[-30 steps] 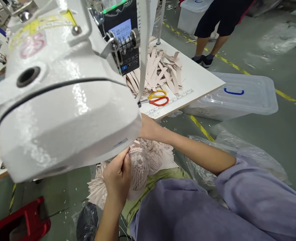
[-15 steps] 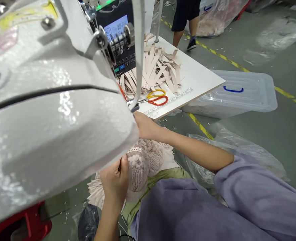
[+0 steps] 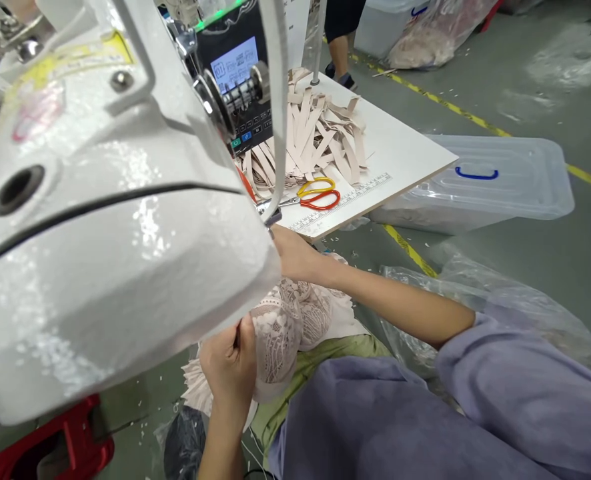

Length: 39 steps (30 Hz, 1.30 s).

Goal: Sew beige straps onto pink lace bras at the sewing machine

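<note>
A pale pink lace bra [image 3: 278,333] hangs over my lap, below the white head of a sewing machine [image 3: 140,280]. My left hand [image 3: 230,360] is closed on the bra's near edge, thumb pressed against the curled fingers. Farther forward, my right hand [image 3: 298,257] reaches in beside the machine's end. Its fingertips are hidden behind the machine head, so what they grip does not show. The needle area is hidden too. Green cloth [image 3: 320,360] lies beneath the bra.
On the white table [image 3: 405,153] are a heap of beige fabric strips [image 3: 320,133] and scissors [image 3: 320,193] with yellow and red handles. A control panel [image 3: 235,67] stands behind. A lidded plastic box [image 3: 515,177] and plastic bags [image 3: 505,300] lie on the floor. A person's legs [image 3: 340,47] show beyond.
The view has shifted slightly, so the machine and table sit a little differently in it. Both hands keep nearly the same pose. The person in the background has stepped left.
</note>
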### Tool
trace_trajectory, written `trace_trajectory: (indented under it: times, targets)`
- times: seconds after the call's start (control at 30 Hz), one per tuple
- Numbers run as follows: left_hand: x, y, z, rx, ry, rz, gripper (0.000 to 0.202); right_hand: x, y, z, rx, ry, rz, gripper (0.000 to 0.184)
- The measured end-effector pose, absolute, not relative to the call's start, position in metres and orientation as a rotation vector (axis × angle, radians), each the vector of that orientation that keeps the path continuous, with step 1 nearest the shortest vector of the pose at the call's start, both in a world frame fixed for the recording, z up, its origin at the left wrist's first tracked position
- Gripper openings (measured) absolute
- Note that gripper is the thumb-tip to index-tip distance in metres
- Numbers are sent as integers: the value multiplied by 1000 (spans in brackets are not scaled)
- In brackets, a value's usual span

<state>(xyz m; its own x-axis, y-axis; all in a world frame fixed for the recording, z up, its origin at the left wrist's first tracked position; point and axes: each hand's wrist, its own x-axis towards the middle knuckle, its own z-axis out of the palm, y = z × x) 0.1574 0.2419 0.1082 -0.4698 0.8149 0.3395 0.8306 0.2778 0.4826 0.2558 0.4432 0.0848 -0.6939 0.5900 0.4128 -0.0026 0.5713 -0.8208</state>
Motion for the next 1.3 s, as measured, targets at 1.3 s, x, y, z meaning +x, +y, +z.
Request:
trace_trajectory:
  times: [1.3]
  targets:
    - [170,228,108,-1711,-2932,-1157,37,268,423,97,-604,-1853,1416,11]
